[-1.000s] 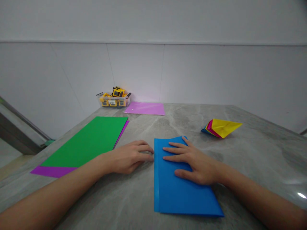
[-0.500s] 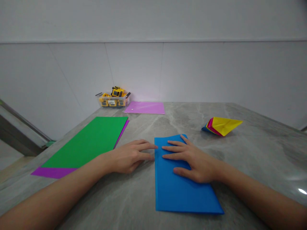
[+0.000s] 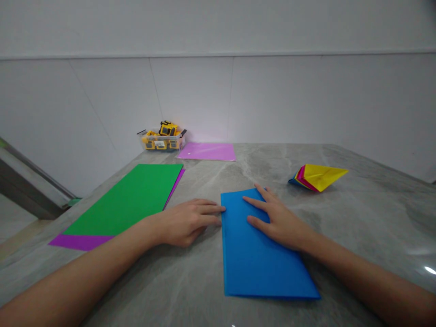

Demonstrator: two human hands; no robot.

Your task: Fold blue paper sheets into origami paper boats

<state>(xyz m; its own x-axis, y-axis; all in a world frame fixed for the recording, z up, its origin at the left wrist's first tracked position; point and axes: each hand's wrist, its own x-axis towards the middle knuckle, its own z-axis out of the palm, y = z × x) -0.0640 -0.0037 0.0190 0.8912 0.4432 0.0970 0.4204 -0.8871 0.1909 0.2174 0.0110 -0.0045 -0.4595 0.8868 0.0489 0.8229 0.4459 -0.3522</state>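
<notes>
**Blue paper [image 3: 265, 272] lay beneath a spread right hand [image 3: 277, 222], left fingertips at its edge**

The right hand came in from the lower right of the frame, palm down over the upper right part of the paper. Its thumb and fingers were fanned apart, pointing up and left, and the foremost fingertips reached the sheet's top edge. It gripped nothing; how hard it pressed could not be told.

The left hand [image 3: 189, 222] stood just left of the frame's centre, knuckles up, fingers loosely extended to the right. One fingertip rested on the paper's left edge, another at or just beside it. This hand, too, was clasping nothing.

The paper, apparently doubled over, lay flat on the grey marbled table [image 3: 259, 170] in the lower middle of the frame, with layers showing along its left side.

At centre left, a green sheet [image 3: 126, 200] lay on a purple sheet [image 3: 80, 242]; the left forearm [image 3: 81, 277] hid part of the lower edges of both. At upper left of centre, a clear plastic box [image 3: 173, 138] held yellow toy vehicles [image 3: 168, 129], next to a lilac sheet or packet [image 3: 207, 152]. To the right, well apart from the paper, sat a folded paper piece [image 3: 320, 177] in yellow, pink and blue.
</notes>
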